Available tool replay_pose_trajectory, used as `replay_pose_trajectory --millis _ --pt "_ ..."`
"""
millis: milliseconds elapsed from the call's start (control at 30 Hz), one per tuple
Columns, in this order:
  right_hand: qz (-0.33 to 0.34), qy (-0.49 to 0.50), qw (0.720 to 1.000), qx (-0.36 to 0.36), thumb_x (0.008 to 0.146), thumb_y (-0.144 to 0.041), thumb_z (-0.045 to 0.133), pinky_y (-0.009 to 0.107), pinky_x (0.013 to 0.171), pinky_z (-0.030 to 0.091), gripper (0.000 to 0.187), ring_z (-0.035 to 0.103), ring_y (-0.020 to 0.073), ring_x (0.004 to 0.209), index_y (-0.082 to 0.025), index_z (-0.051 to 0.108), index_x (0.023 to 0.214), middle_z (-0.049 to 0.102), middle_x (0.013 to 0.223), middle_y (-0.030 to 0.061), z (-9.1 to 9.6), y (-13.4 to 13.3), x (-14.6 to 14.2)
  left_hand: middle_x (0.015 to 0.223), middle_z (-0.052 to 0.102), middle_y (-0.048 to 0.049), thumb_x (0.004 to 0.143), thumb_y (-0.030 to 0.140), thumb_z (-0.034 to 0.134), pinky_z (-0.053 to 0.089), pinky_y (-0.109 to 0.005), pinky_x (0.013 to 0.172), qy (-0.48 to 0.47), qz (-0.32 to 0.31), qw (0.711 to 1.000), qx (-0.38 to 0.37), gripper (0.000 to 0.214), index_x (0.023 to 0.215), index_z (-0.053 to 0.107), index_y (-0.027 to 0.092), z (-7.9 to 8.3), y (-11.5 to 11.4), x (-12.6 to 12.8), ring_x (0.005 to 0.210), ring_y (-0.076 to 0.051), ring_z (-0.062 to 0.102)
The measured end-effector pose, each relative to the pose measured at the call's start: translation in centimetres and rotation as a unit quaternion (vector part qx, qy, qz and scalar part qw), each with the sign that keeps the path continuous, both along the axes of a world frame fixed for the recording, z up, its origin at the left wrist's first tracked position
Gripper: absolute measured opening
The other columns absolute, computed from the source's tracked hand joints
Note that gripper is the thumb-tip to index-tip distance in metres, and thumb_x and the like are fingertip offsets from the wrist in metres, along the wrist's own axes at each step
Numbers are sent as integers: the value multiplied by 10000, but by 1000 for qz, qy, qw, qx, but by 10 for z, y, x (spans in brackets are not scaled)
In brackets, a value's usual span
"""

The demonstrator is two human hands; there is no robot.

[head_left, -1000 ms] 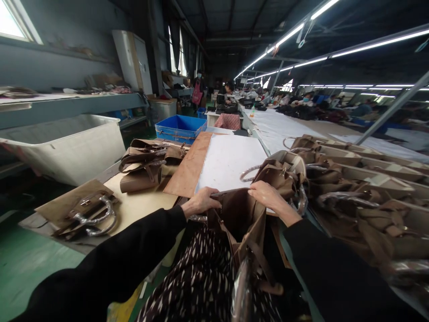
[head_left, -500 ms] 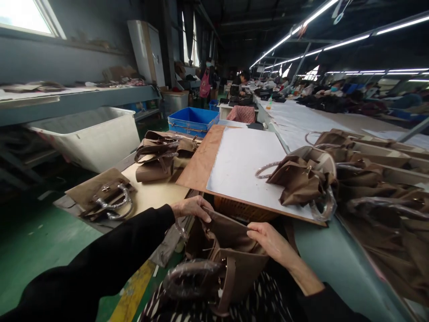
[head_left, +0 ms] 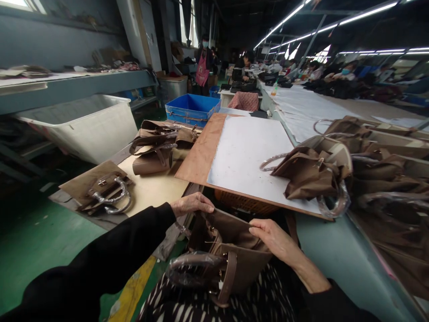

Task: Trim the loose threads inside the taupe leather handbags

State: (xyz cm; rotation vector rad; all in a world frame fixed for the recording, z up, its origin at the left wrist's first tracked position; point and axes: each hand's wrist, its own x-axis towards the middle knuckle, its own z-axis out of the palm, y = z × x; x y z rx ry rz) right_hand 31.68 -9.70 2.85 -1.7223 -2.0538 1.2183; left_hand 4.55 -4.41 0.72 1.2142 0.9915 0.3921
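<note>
A brown leather handbag [head_left: 231,250] rests on my lap, its plastic-wrapped handle [head_left: 194,268] toward me. My left hand [head_left: 191,204] grips the bag's left top edge with closed fingers. My right hand [head_left: 273,237] pinches the right top edge, holding the mouth apart. Both arms wear black sleeves. Just beyond the bag lies a board with a white sheet [head_left: 244,152], and on its right end sits another brown handbag [head_left: 308,174].
Several brown handbags [head_left: 385,170] pile along the right. More bags lie at the left [head_left: 157,150] and on a low board [head_left: 103,190]. A white tub [head_left: 83,127] and blue crate [head_left: 191,107] stand beyond. People work at long tables farther back.
The bag has come down from the board's edge onto my lap with both hands still on its rim. The view has tilted down a little.
</note>
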Motion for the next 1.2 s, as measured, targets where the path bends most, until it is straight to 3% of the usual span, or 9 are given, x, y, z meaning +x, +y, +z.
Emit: replay_pose_trajectory --millis 167,267,500,700,867,1200 --pt "15 -17 1000 18 747 -296 419 217 534 275 232 398 116 563 -183 424 544 433 532 -36 5 -2 -5 626 624 -45 579 331 651 398 -227 533 12 4 1000 -29 291 725 692 83 0 5 2 541 -125 515" --pt "28 -25 999 21 752 -280 408 217 522 252 236 397 111 563 -182 395 538 426 533 -40 8 -3 -7 596 608 -20 594 286 614 371 -210 528 64 0 997 38 235 712 700 102 4 8 5 556 -119 501" --pt "19 -14 1000 8 740 -286 421 214 508 240 216 393 107 575 -181 400 552 421 554 -42 7 -1 -8 675 636 -6 670 273 574 365 -193 564 97 -89 978 161 229 787 716 136 7 9 19 609 -109 497" --pt "31 21 999 -11 780 -372 401 212 516 251 298 332 97 556 -178 382 555 354 547 -47 6 4 -7 663 632 -8 676 301 596 365 -194 553 101 -115 975 159 231 781 716 133 9 9 27 594 -109 495" --pt "20 29 999 -19 797 -408 375 219 514 233 337 292 91 540 -181 344 549 313 536 -53 5 7 -7 665 633 -4 683 287 592 366 -187 560 123 -148 961 200 224 786 709 126 11 11 33 594 -107 502" --pt "-10 18 999 -42 764 -412 432 222 479 212 334 326 93 544 -166 414 540 347 520 -42 2 9 -11 691 634 -8 698 284 581 382 -182 608 94 -177 956 217 237 802 694 103 7 10 64 645 -115 518"
